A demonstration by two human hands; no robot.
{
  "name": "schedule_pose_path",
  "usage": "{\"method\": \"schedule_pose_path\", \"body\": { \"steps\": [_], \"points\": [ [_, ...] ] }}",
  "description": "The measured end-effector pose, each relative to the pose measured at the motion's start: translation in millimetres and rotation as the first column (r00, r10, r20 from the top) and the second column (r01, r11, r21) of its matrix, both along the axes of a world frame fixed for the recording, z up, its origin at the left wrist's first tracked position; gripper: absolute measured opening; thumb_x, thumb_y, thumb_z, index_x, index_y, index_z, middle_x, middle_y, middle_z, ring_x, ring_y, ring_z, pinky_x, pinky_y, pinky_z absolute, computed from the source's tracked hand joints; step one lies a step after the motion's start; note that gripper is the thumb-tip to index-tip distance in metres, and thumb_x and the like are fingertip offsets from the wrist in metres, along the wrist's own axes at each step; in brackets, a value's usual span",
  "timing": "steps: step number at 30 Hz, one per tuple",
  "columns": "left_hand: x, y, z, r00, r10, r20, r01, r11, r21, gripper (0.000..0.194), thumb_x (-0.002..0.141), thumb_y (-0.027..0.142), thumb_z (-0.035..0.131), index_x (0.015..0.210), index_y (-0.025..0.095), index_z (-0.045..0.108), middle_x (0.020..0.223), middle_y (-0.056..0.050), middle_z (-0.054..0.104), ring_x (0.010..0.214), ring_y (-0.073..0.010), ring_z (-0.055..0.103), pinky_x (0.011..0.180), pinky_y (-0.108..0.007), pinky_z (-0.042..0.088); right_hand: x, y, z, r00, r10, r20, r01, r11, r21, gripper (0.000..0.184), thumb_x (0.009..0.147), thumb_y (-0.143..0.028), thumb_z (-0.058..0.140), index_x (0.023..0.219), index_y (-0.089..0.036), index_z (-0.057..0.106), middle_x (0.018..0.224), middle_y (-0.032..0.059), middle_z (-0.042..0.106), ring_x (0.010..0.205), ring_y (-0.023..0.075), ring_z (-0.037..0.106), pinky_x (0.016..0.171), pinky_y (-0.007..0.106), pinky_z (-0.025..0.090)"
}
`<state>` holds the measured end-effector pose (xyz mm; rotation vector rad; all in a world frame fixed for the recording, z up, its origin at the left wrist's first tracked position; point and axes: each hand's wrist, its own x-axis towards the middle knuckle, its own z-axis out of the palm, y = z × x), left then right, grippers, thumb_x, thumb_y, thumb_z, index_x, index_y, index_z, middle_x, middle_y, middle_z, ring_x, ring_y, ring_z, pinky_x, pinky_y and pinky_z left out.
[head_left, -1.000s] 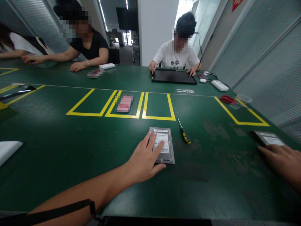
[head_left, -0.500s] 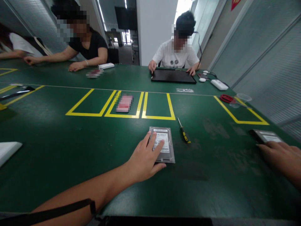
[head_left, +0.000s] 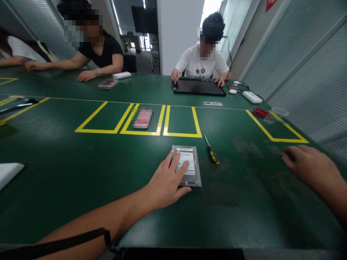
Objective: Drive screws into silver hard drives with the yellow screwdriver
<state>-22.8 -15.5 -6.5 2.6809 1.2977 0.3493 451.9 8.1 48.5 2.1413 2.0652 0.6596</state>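
Observation:
A silver hard drive (head_left: pixel 193 165) with a white label lies flat on the green table (head_left: pixel 81 169) in front of me. My left hand (head_left: pixel 166 182) rests on its left half, open, fingers stretched flat and thumb against its near edge. A small screwdriver (head_left: pixel 211 150) with a yellow-and-black handle lies just right of the drive. Far to the right my right hand (head_left: pixel 309 166) lies over a second drive. Its fingers are together and curled down around that drive. Only a dark corner of the second drive (head_left: pixel 289 156) shows at the fingertips.
Yellow tape boxes (head_left: pixel 181 122) mark the table beyond the drive; one holds a pink blurred item (head_left: pixel 143 119). A person opposite has both hands on a black laptop (head_left: pixel 200 87). Other people sit at the far left. Red pliers (head_left: pixel 260 113) and a clear cup (head_left: pixel 279 112) lie at the right.
My right hand has slid left and forward over the second drive, which now lies hidden beneath it. My left hand and the silver drive have stayed put.

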Motion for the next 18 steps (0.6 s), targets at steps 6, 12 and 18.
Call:
{"method": "schedule_pose_path", "body": {
  "steps": [6, 12, 18],
  "points": [
    [-0.9, 3.0, 3.4, 0.997, -0.082, 0.008, 0.082, 0.997, 0.012, 0.08, 0.09, 0.057, 0.058, 0.153, 0.015, 0.032, 0.163, -0.017, 0.024, 0.152, -0.0344, 0.018, 0.12, -0.053, 0.026, -115.1, 16.9, 33.5, 0.877, 0.307, -0.37, -0.273, 0.951, 0.142, 0.017, 0.092, -0.029, 0.054, 0.088, -0.015, 0.064, 0.086, 0.0098, 0.061, 0.078, 0.018, 0.055, 0.073, 0.031, 0.039],
    [-2.7, 7.6, 2.2, 0.992, -0.13, -0.006, 0.13, 0.991, 0.017, 0.081, 0.089, 0.057, 0.059, 0.152, 0.014, 0.032, 0.162, -0.017, 0.027, 0.151, -0.0328, 0.022, 0.121, -0.052, 0.026, -221.1, 10.3, 47.6, 0.518, 0.513, -0.685, -0.447, 0.845, 0.294, 0.02, 0.09, -0.035, 0.056, 0.084, -0.019, 0.065, 0.077, 0.0036, 0.06, 0.07, 0.0143, 0.054, 0.068, 0.028, 0.041],
    [-2.1, 7.8, 2.6, 0.99, -0.14, -0.006, 0.14, 0.99, 0.027, 0.082, 0.089, 0.057, 0.059, 0.151, 0.009, 0.034, 0.161, -0.021, 0.028, 0.151, -0.036, 0.022, 0.122, -0.053, 0.025, -269.1, 16.8, 17.2, 0.036, 0.271, -0.962, -0.452, 0.863, 0.226, 0.023, 0.087, -0.039, 0.064, 0.086, -0.016, 0.066, 0.076, 0.0033, 0.062, 0.066, 0.0126, 0.055, 0.06, 0.026, 0.043]
  ]
}}
